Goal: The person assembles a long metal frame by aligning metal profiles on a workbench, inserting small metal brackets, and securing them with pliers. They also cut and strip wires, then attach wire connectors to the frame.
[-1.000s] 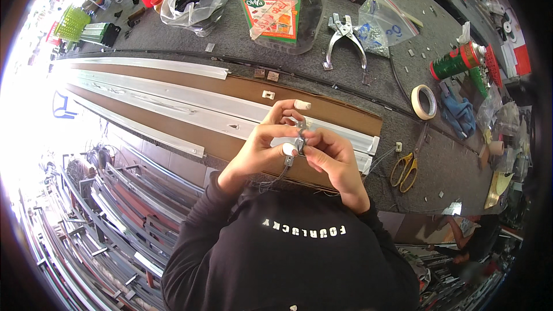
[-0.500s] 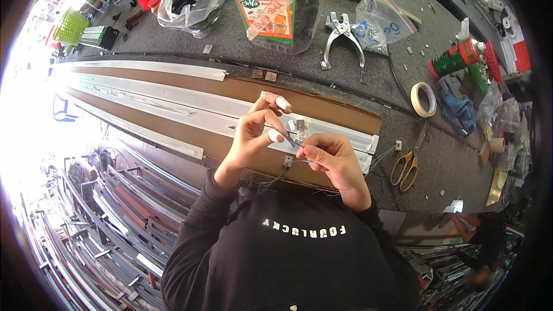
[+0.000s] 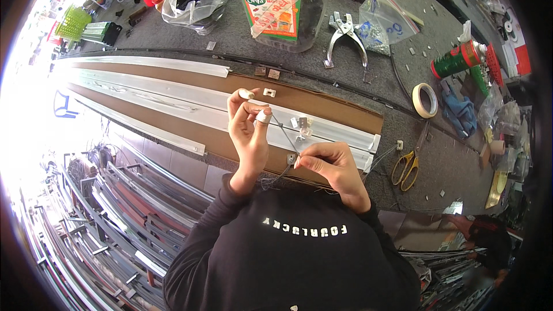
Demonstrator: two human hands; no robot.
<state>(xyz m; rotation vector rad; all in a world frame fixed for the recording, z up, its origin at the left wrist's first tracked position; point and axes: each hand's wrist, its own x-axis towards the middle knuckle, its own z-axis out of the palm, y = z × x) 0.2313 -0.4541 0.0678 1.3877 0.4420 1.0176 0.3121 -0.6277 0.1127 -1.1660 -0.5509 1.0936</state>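
A thin grey cord (image 3: 286,135) runs taut and slanting between my hands, with a small dark knot near its upper end. My left hand (image 3: 249,132) pinches the upper end between thumb and index finger; both carry pale coverings at their tips. Lower and to the right, my right hand (image 3: 336,168) grips the other end between thumb and forefinger. Beneath the cord, several small clips (image 3: 303,126) lie on the long white rails (image 3: 201,106). A small white block (image 3: 269,92) is just beyond my left fingers. Another small block (image 3: 291,159) with loose cord sits beside my right fingertips.
Brown cardboard (image 3: 340,108) lies under the rails. Yellow-handled scissors (image 3: 405,170), a tape roll (image 3: 424,100) and a spray can (image 3: 459,59) are at the right. Silver pliers (image 3: 345,40), a clear plastic jug (image 3: 282,40) and bags (image 3: 196,8) stand farther back. Another person (image 3: 489,242) is at lower right.
My left hand has moved left and slightly up, away from my right hand. More cord now shows stretched between them. The right hand has stayed nearly in place.
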